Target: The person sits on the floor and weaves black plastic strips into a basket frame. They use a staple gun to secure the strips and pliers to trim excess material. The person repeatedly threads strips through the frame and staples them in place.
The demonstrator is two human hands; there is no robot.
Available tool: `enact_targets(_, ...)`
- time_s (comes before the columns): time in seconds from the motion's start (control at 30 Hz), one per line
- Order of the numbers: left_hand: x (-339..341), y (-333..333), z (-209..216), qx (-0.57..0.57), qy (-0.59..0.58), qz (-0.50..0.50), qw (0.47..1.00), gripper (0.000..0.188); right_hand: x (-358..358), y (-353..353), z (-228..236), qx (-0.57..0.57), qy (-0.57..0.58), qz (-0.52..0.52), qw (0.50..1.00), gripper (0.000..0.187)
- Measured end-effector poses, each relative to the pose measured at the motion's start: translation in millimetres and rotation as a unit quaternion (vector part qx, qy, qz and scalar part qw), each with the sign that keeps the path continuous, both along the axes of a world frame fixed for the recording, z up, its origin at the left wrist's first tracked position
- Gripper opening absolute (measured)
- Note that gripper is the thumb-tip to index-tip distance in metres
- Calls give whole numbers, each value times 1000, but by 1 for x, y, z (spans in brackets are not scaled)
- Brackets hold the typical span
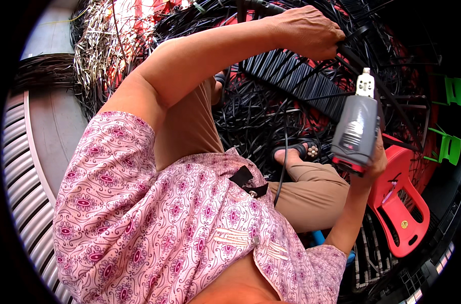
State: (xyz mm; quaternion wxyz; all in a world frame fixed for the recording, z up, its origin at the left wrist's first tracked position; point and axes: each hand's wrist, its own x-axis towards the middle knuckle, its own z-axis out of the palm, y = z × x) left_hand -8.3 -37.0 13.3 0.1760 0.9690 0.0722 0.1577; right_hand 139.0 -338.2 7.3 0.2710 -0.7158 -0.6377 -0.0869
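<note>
My left hand point(310, 33) is closed round a dark bar of a black frame point(402, 114) at the upper right, its fingertips turned away from view. Below it, a panel of flat black strips point(296, 81) is wound closely side by side within the frame. My right hand point(376, 158) grips a grey handheld power tool point(356, 126) with red trim at its rear. The tool's pale metal nose point(365, 86) points up, close to the frame and apart from my left hand. Most of the tool's handle is hidden behind its body.
Loose black strips point(245, 137) cover the red floor around my sandalled feet. A red plastic chair point(402, 202) with a pink pen-like item stands at the right, and green plastic pieces point(449, 147) lie beyond. A dark cable point(285, 152) hangs past my knee.
</note>
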Motion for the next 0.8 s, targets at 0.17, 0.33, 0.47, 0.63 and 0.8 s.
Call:
enact_targets(0.17, 1, 5, -21, 84, -13, 6, 996, 24, -9, 29, -13, -43, -39, 62, 996, 65)
enact_targets(0.33, -2, 2, -5, 5, -15, -6, 1000, 25, -4, 36, -19, -30, -20, 75, 997, 61)
enact_targets(0.47, -3, 2, -7, 8, -23, -6, 1000, 24, -8, 39, -19, -43, -7, 85, 995, 61)
enact_targets(0.63, -3, 3, -3, -2, -3, -8, 1000, 24, -12, 41, -17, -69, -14, 68, 995, 64)
enact_targets(0.8, -3, 3, -3, 0, -7, -8, 1000, 26, -11, 43, -16, -63, -17, 66, 996, 66)
